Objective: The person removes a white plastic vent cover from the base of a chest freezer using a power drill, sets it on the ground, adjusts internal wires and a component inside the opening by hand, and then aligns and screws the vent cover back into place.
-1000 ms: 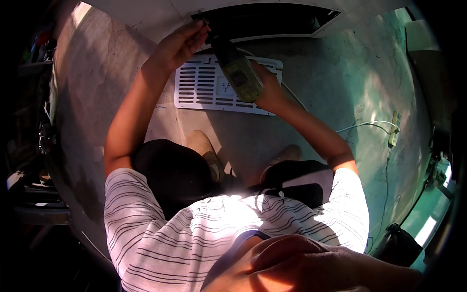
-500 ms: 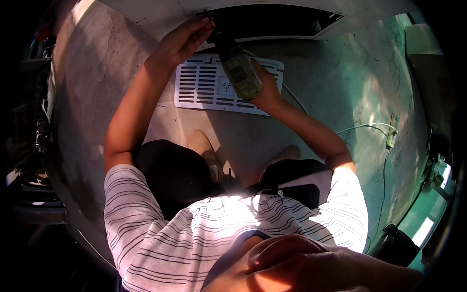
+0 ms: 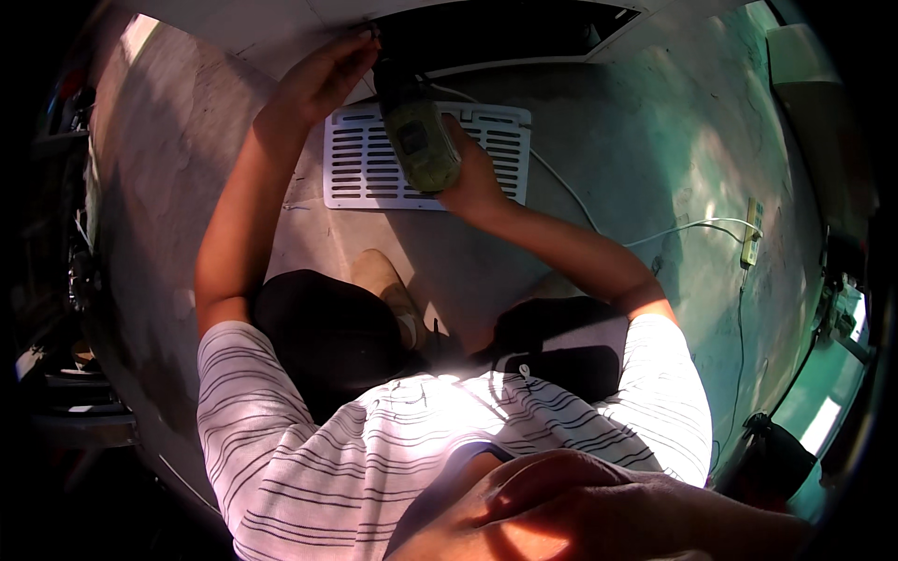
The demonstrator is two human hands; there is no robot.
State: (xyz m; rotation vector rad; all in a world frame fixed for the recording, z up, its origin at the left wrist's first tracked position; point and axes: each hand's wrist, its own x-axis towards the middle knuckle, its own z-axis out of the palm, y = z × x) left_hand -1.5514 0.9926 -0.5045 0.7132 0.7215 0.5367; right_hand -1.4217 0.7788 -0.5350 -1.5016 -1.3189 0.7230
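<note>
My right hand (image 3: 475, 179) is wrapped round a cordless drill (image 3: 418, 148) with a greenish body and a dark front end. The drill's nose points away from me, toward the left corner of a dark opening (image 3: 496, 35) in a white cabinet-like body (image 3: 290, 33). At that corner my left hand (image 3: 325, 77) has its fingers pinched together, close to the drill's front end. What they hold, if anything, is too small and dark to make out. Beneath the drill, a white slotted panel (image 3: 348, 166) lies flat on the floor, partly covered by the drill and right hand.
A white cable (image 3: 566, 182) runs from behind the panel across the concrete floor (image 3: 645, 168) to a power strip (image 3: 751, 234) on the right. A dark bag-like object (image 3: 772, 458) is at the lower right. Dark shelving or equipment (image 3: 84, 421) lines the left edge.
The drill and my right hand have shifted left, and the drill now sits more upright in the picture. My left hand is slightly further left too, still pinched. The whole view has shifted a little.
</note>
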